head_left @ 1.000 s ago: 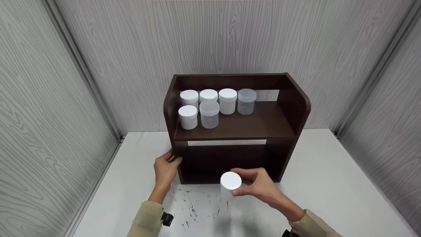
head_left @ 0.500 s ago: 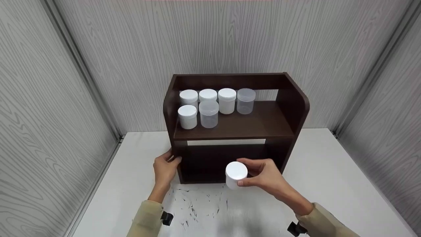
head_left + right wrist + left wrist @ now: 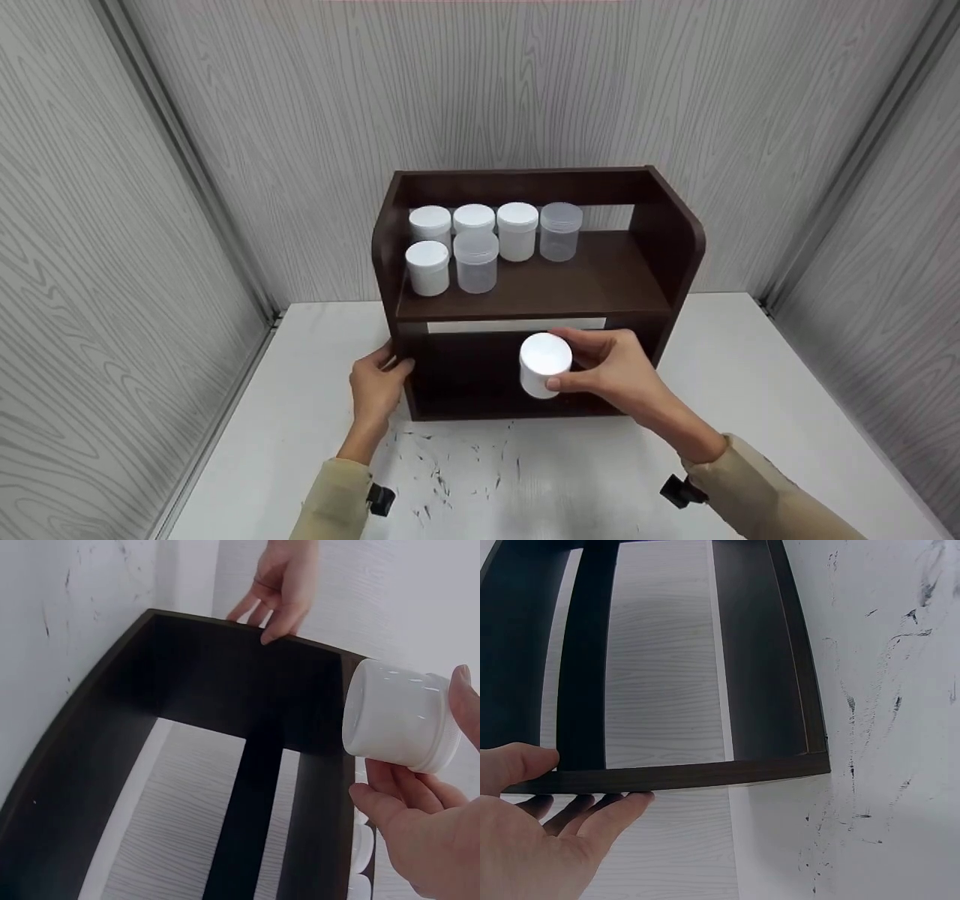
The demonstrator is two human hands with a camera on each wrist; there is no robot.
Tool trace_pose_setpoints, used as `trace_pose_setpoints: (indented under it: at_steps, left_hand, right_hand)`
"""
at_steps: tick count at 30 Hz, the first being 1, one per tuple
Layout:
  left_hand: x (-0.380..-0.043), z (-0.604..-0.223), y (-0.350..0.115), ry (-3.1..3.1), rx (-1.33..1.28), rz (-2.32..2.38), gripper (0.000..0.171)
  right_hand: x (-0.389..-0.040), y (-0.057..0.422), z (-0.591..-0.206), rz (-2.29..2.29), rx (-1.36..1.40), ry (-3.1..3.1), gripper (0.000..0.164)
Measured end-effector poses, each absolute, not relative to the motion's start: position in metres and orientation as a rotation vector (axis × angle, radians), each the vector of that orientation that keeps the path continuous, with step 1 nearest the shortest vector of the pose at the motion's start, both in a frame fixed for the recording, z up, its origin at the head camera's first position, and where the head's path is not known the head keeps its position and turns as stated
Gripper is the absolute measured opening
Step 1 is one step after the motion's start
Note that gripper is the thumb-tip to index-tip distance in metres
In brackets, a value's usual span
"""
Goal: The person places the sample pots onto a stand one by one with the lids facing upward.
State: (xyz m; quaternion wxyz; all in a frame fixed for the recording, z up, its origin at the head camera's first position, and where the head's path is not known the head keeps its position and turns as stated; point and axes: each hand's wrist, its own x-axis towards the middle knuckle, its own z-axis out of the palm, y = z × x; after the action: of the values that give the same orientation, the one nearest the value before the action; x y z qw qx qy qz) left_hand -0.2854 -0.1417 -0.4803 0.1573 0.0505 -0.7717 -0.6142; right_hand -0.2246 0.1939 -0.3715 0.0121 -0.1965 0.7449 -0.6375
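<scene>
My right hand pinches a white lidded jar between thumb and fingers, holding it upright in the air before the lower opening of a dark brown two-tier shelf. In the right wrist view the same jar shows its smooth side and ribbed lid, thumb at the lid. At the shelf's left side panel, my left hand grips the edge. The left wrist view shows the thumb of that hand inside the panel and the other fingers outside it.
On the upper tier stand several white-lidded jars and two clear jars, grouped at the left and middle. The white table carries dark scuff marks in front of the shelf. Grey wood-grain walls enclose the back and sides.
My right hand has raised the white jar from low above the table up and slightly right, in front of the shelf's lower opening. The left hand has stayed on the side panel.
</scene>
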Motion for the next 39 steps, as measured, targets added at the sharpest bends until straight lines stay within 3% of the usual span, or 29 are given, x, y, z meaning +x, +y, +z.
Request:
trace_pose_setpoints:
  at_steps: [21, 39]
  left_hand:
    - [-0.286, -0.480, -0.142, -2.205, 0.157, -1.770, 0.052]
    - [-0.286, -0.481, -0.142, -2.204, 0.130, -1.782, 0.053]
  right_hand:
    - [-0.273, 0.181, -0.321, -2.082, -0.515, 2.405, 0.067]
    - [-0.321, 0.171, -0.320, -2.060, -0.467, 2.467, 0.067]
